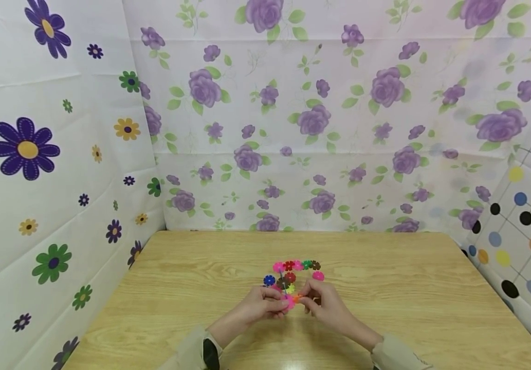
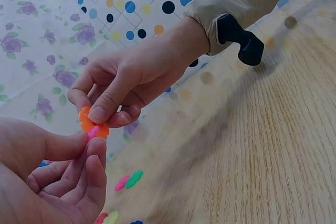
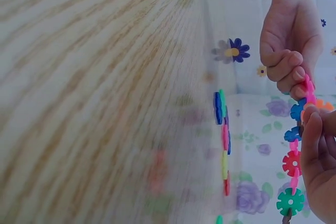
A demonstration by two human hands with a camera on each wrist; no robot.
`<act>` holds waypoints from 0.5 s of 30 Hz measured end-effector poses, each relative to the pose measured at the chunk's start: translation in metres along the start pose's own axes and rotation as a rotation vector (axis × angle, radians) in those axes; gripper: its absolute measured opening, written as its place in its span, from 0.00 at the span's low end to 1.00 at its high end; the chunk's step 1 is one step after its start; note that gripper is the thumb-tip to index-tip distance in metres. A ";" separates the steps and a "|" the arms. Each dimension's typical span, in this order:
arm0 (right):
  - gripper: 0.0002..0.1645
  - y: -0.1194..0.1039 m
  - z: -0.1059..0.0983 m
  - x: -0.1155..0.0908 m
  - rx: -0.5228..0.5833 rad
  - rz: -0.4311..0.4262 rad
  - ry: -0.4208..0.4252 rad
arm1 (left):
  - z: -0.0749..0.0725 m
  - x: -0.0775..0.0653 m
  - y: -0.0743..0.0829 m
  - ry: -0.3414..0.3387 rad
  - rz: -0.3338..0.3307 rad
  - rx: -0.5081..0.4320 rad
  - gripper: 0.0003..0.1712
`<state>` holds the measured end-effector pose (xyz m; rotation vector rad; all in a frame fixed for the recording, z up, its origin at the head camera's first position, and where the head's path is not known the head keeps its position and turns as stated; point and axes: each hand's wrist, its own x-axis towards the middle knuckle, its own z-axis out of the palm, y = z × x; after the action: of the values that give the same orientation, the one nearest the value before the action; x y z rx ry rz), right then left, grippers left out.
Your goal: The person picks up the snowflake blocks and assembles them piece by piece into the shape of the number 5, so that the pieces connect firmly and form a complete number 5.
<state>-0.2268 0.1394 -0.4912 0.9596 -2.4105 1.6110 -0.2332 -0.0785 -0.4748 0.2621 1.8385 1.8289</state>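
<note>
A pink flower-shaped plastic disc (image 1: 289,302) is pinched between the thumb and fingers of my left hand (image 1: 263,304). My right hand (image 1: 324,304) pinches an orange flower-shaped disc (image 2: 84,115) by its edge. The two discs meet between the fingertips and overlap in the left wrist view. From the pink one runs a chain of linked discs, with blue discs (image 3: 297,110), a red disc (image 3: 292,163) and a green disc (image 3: 290,202) showing in the right wrist view. Fingers partly hide the join.
Loose discs lie on the wooden table (image 1: 413,298) beyond my hands, among them a blue disc (image 1: 269,280) and a pink disc (image 1: 318,276). A floral curtain (image 1: 293,164) stands behind the table, with patterned cloths at both sides.
</note>
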 end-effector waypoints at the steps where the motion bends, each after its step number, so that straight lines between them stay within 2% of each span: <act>1: 0.03 0.002 0.000 0.000 0.003 -0.004 -0.001 | 0.000 0.000 0.000 -0.001 0.003 0.001 0.11; 9: 0.04 0.007 -0.001 -0.002 0.025 -0.057 -0.017 | 0.002 0.001 -0.001 0.010 -0.003 0.011 0.11; 15: 0.05 0.005 -0.002 -0.002 0.017 -0.054 -0.011 | 0.007 0.001 0.002 0.044 -0.003 0.013 0.11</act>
<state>-0.2283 0.1429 -0.4951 1.0293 -2.3606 1.6150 -0.2312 -0.0719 -0.4731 0.2255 1.8799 1.8353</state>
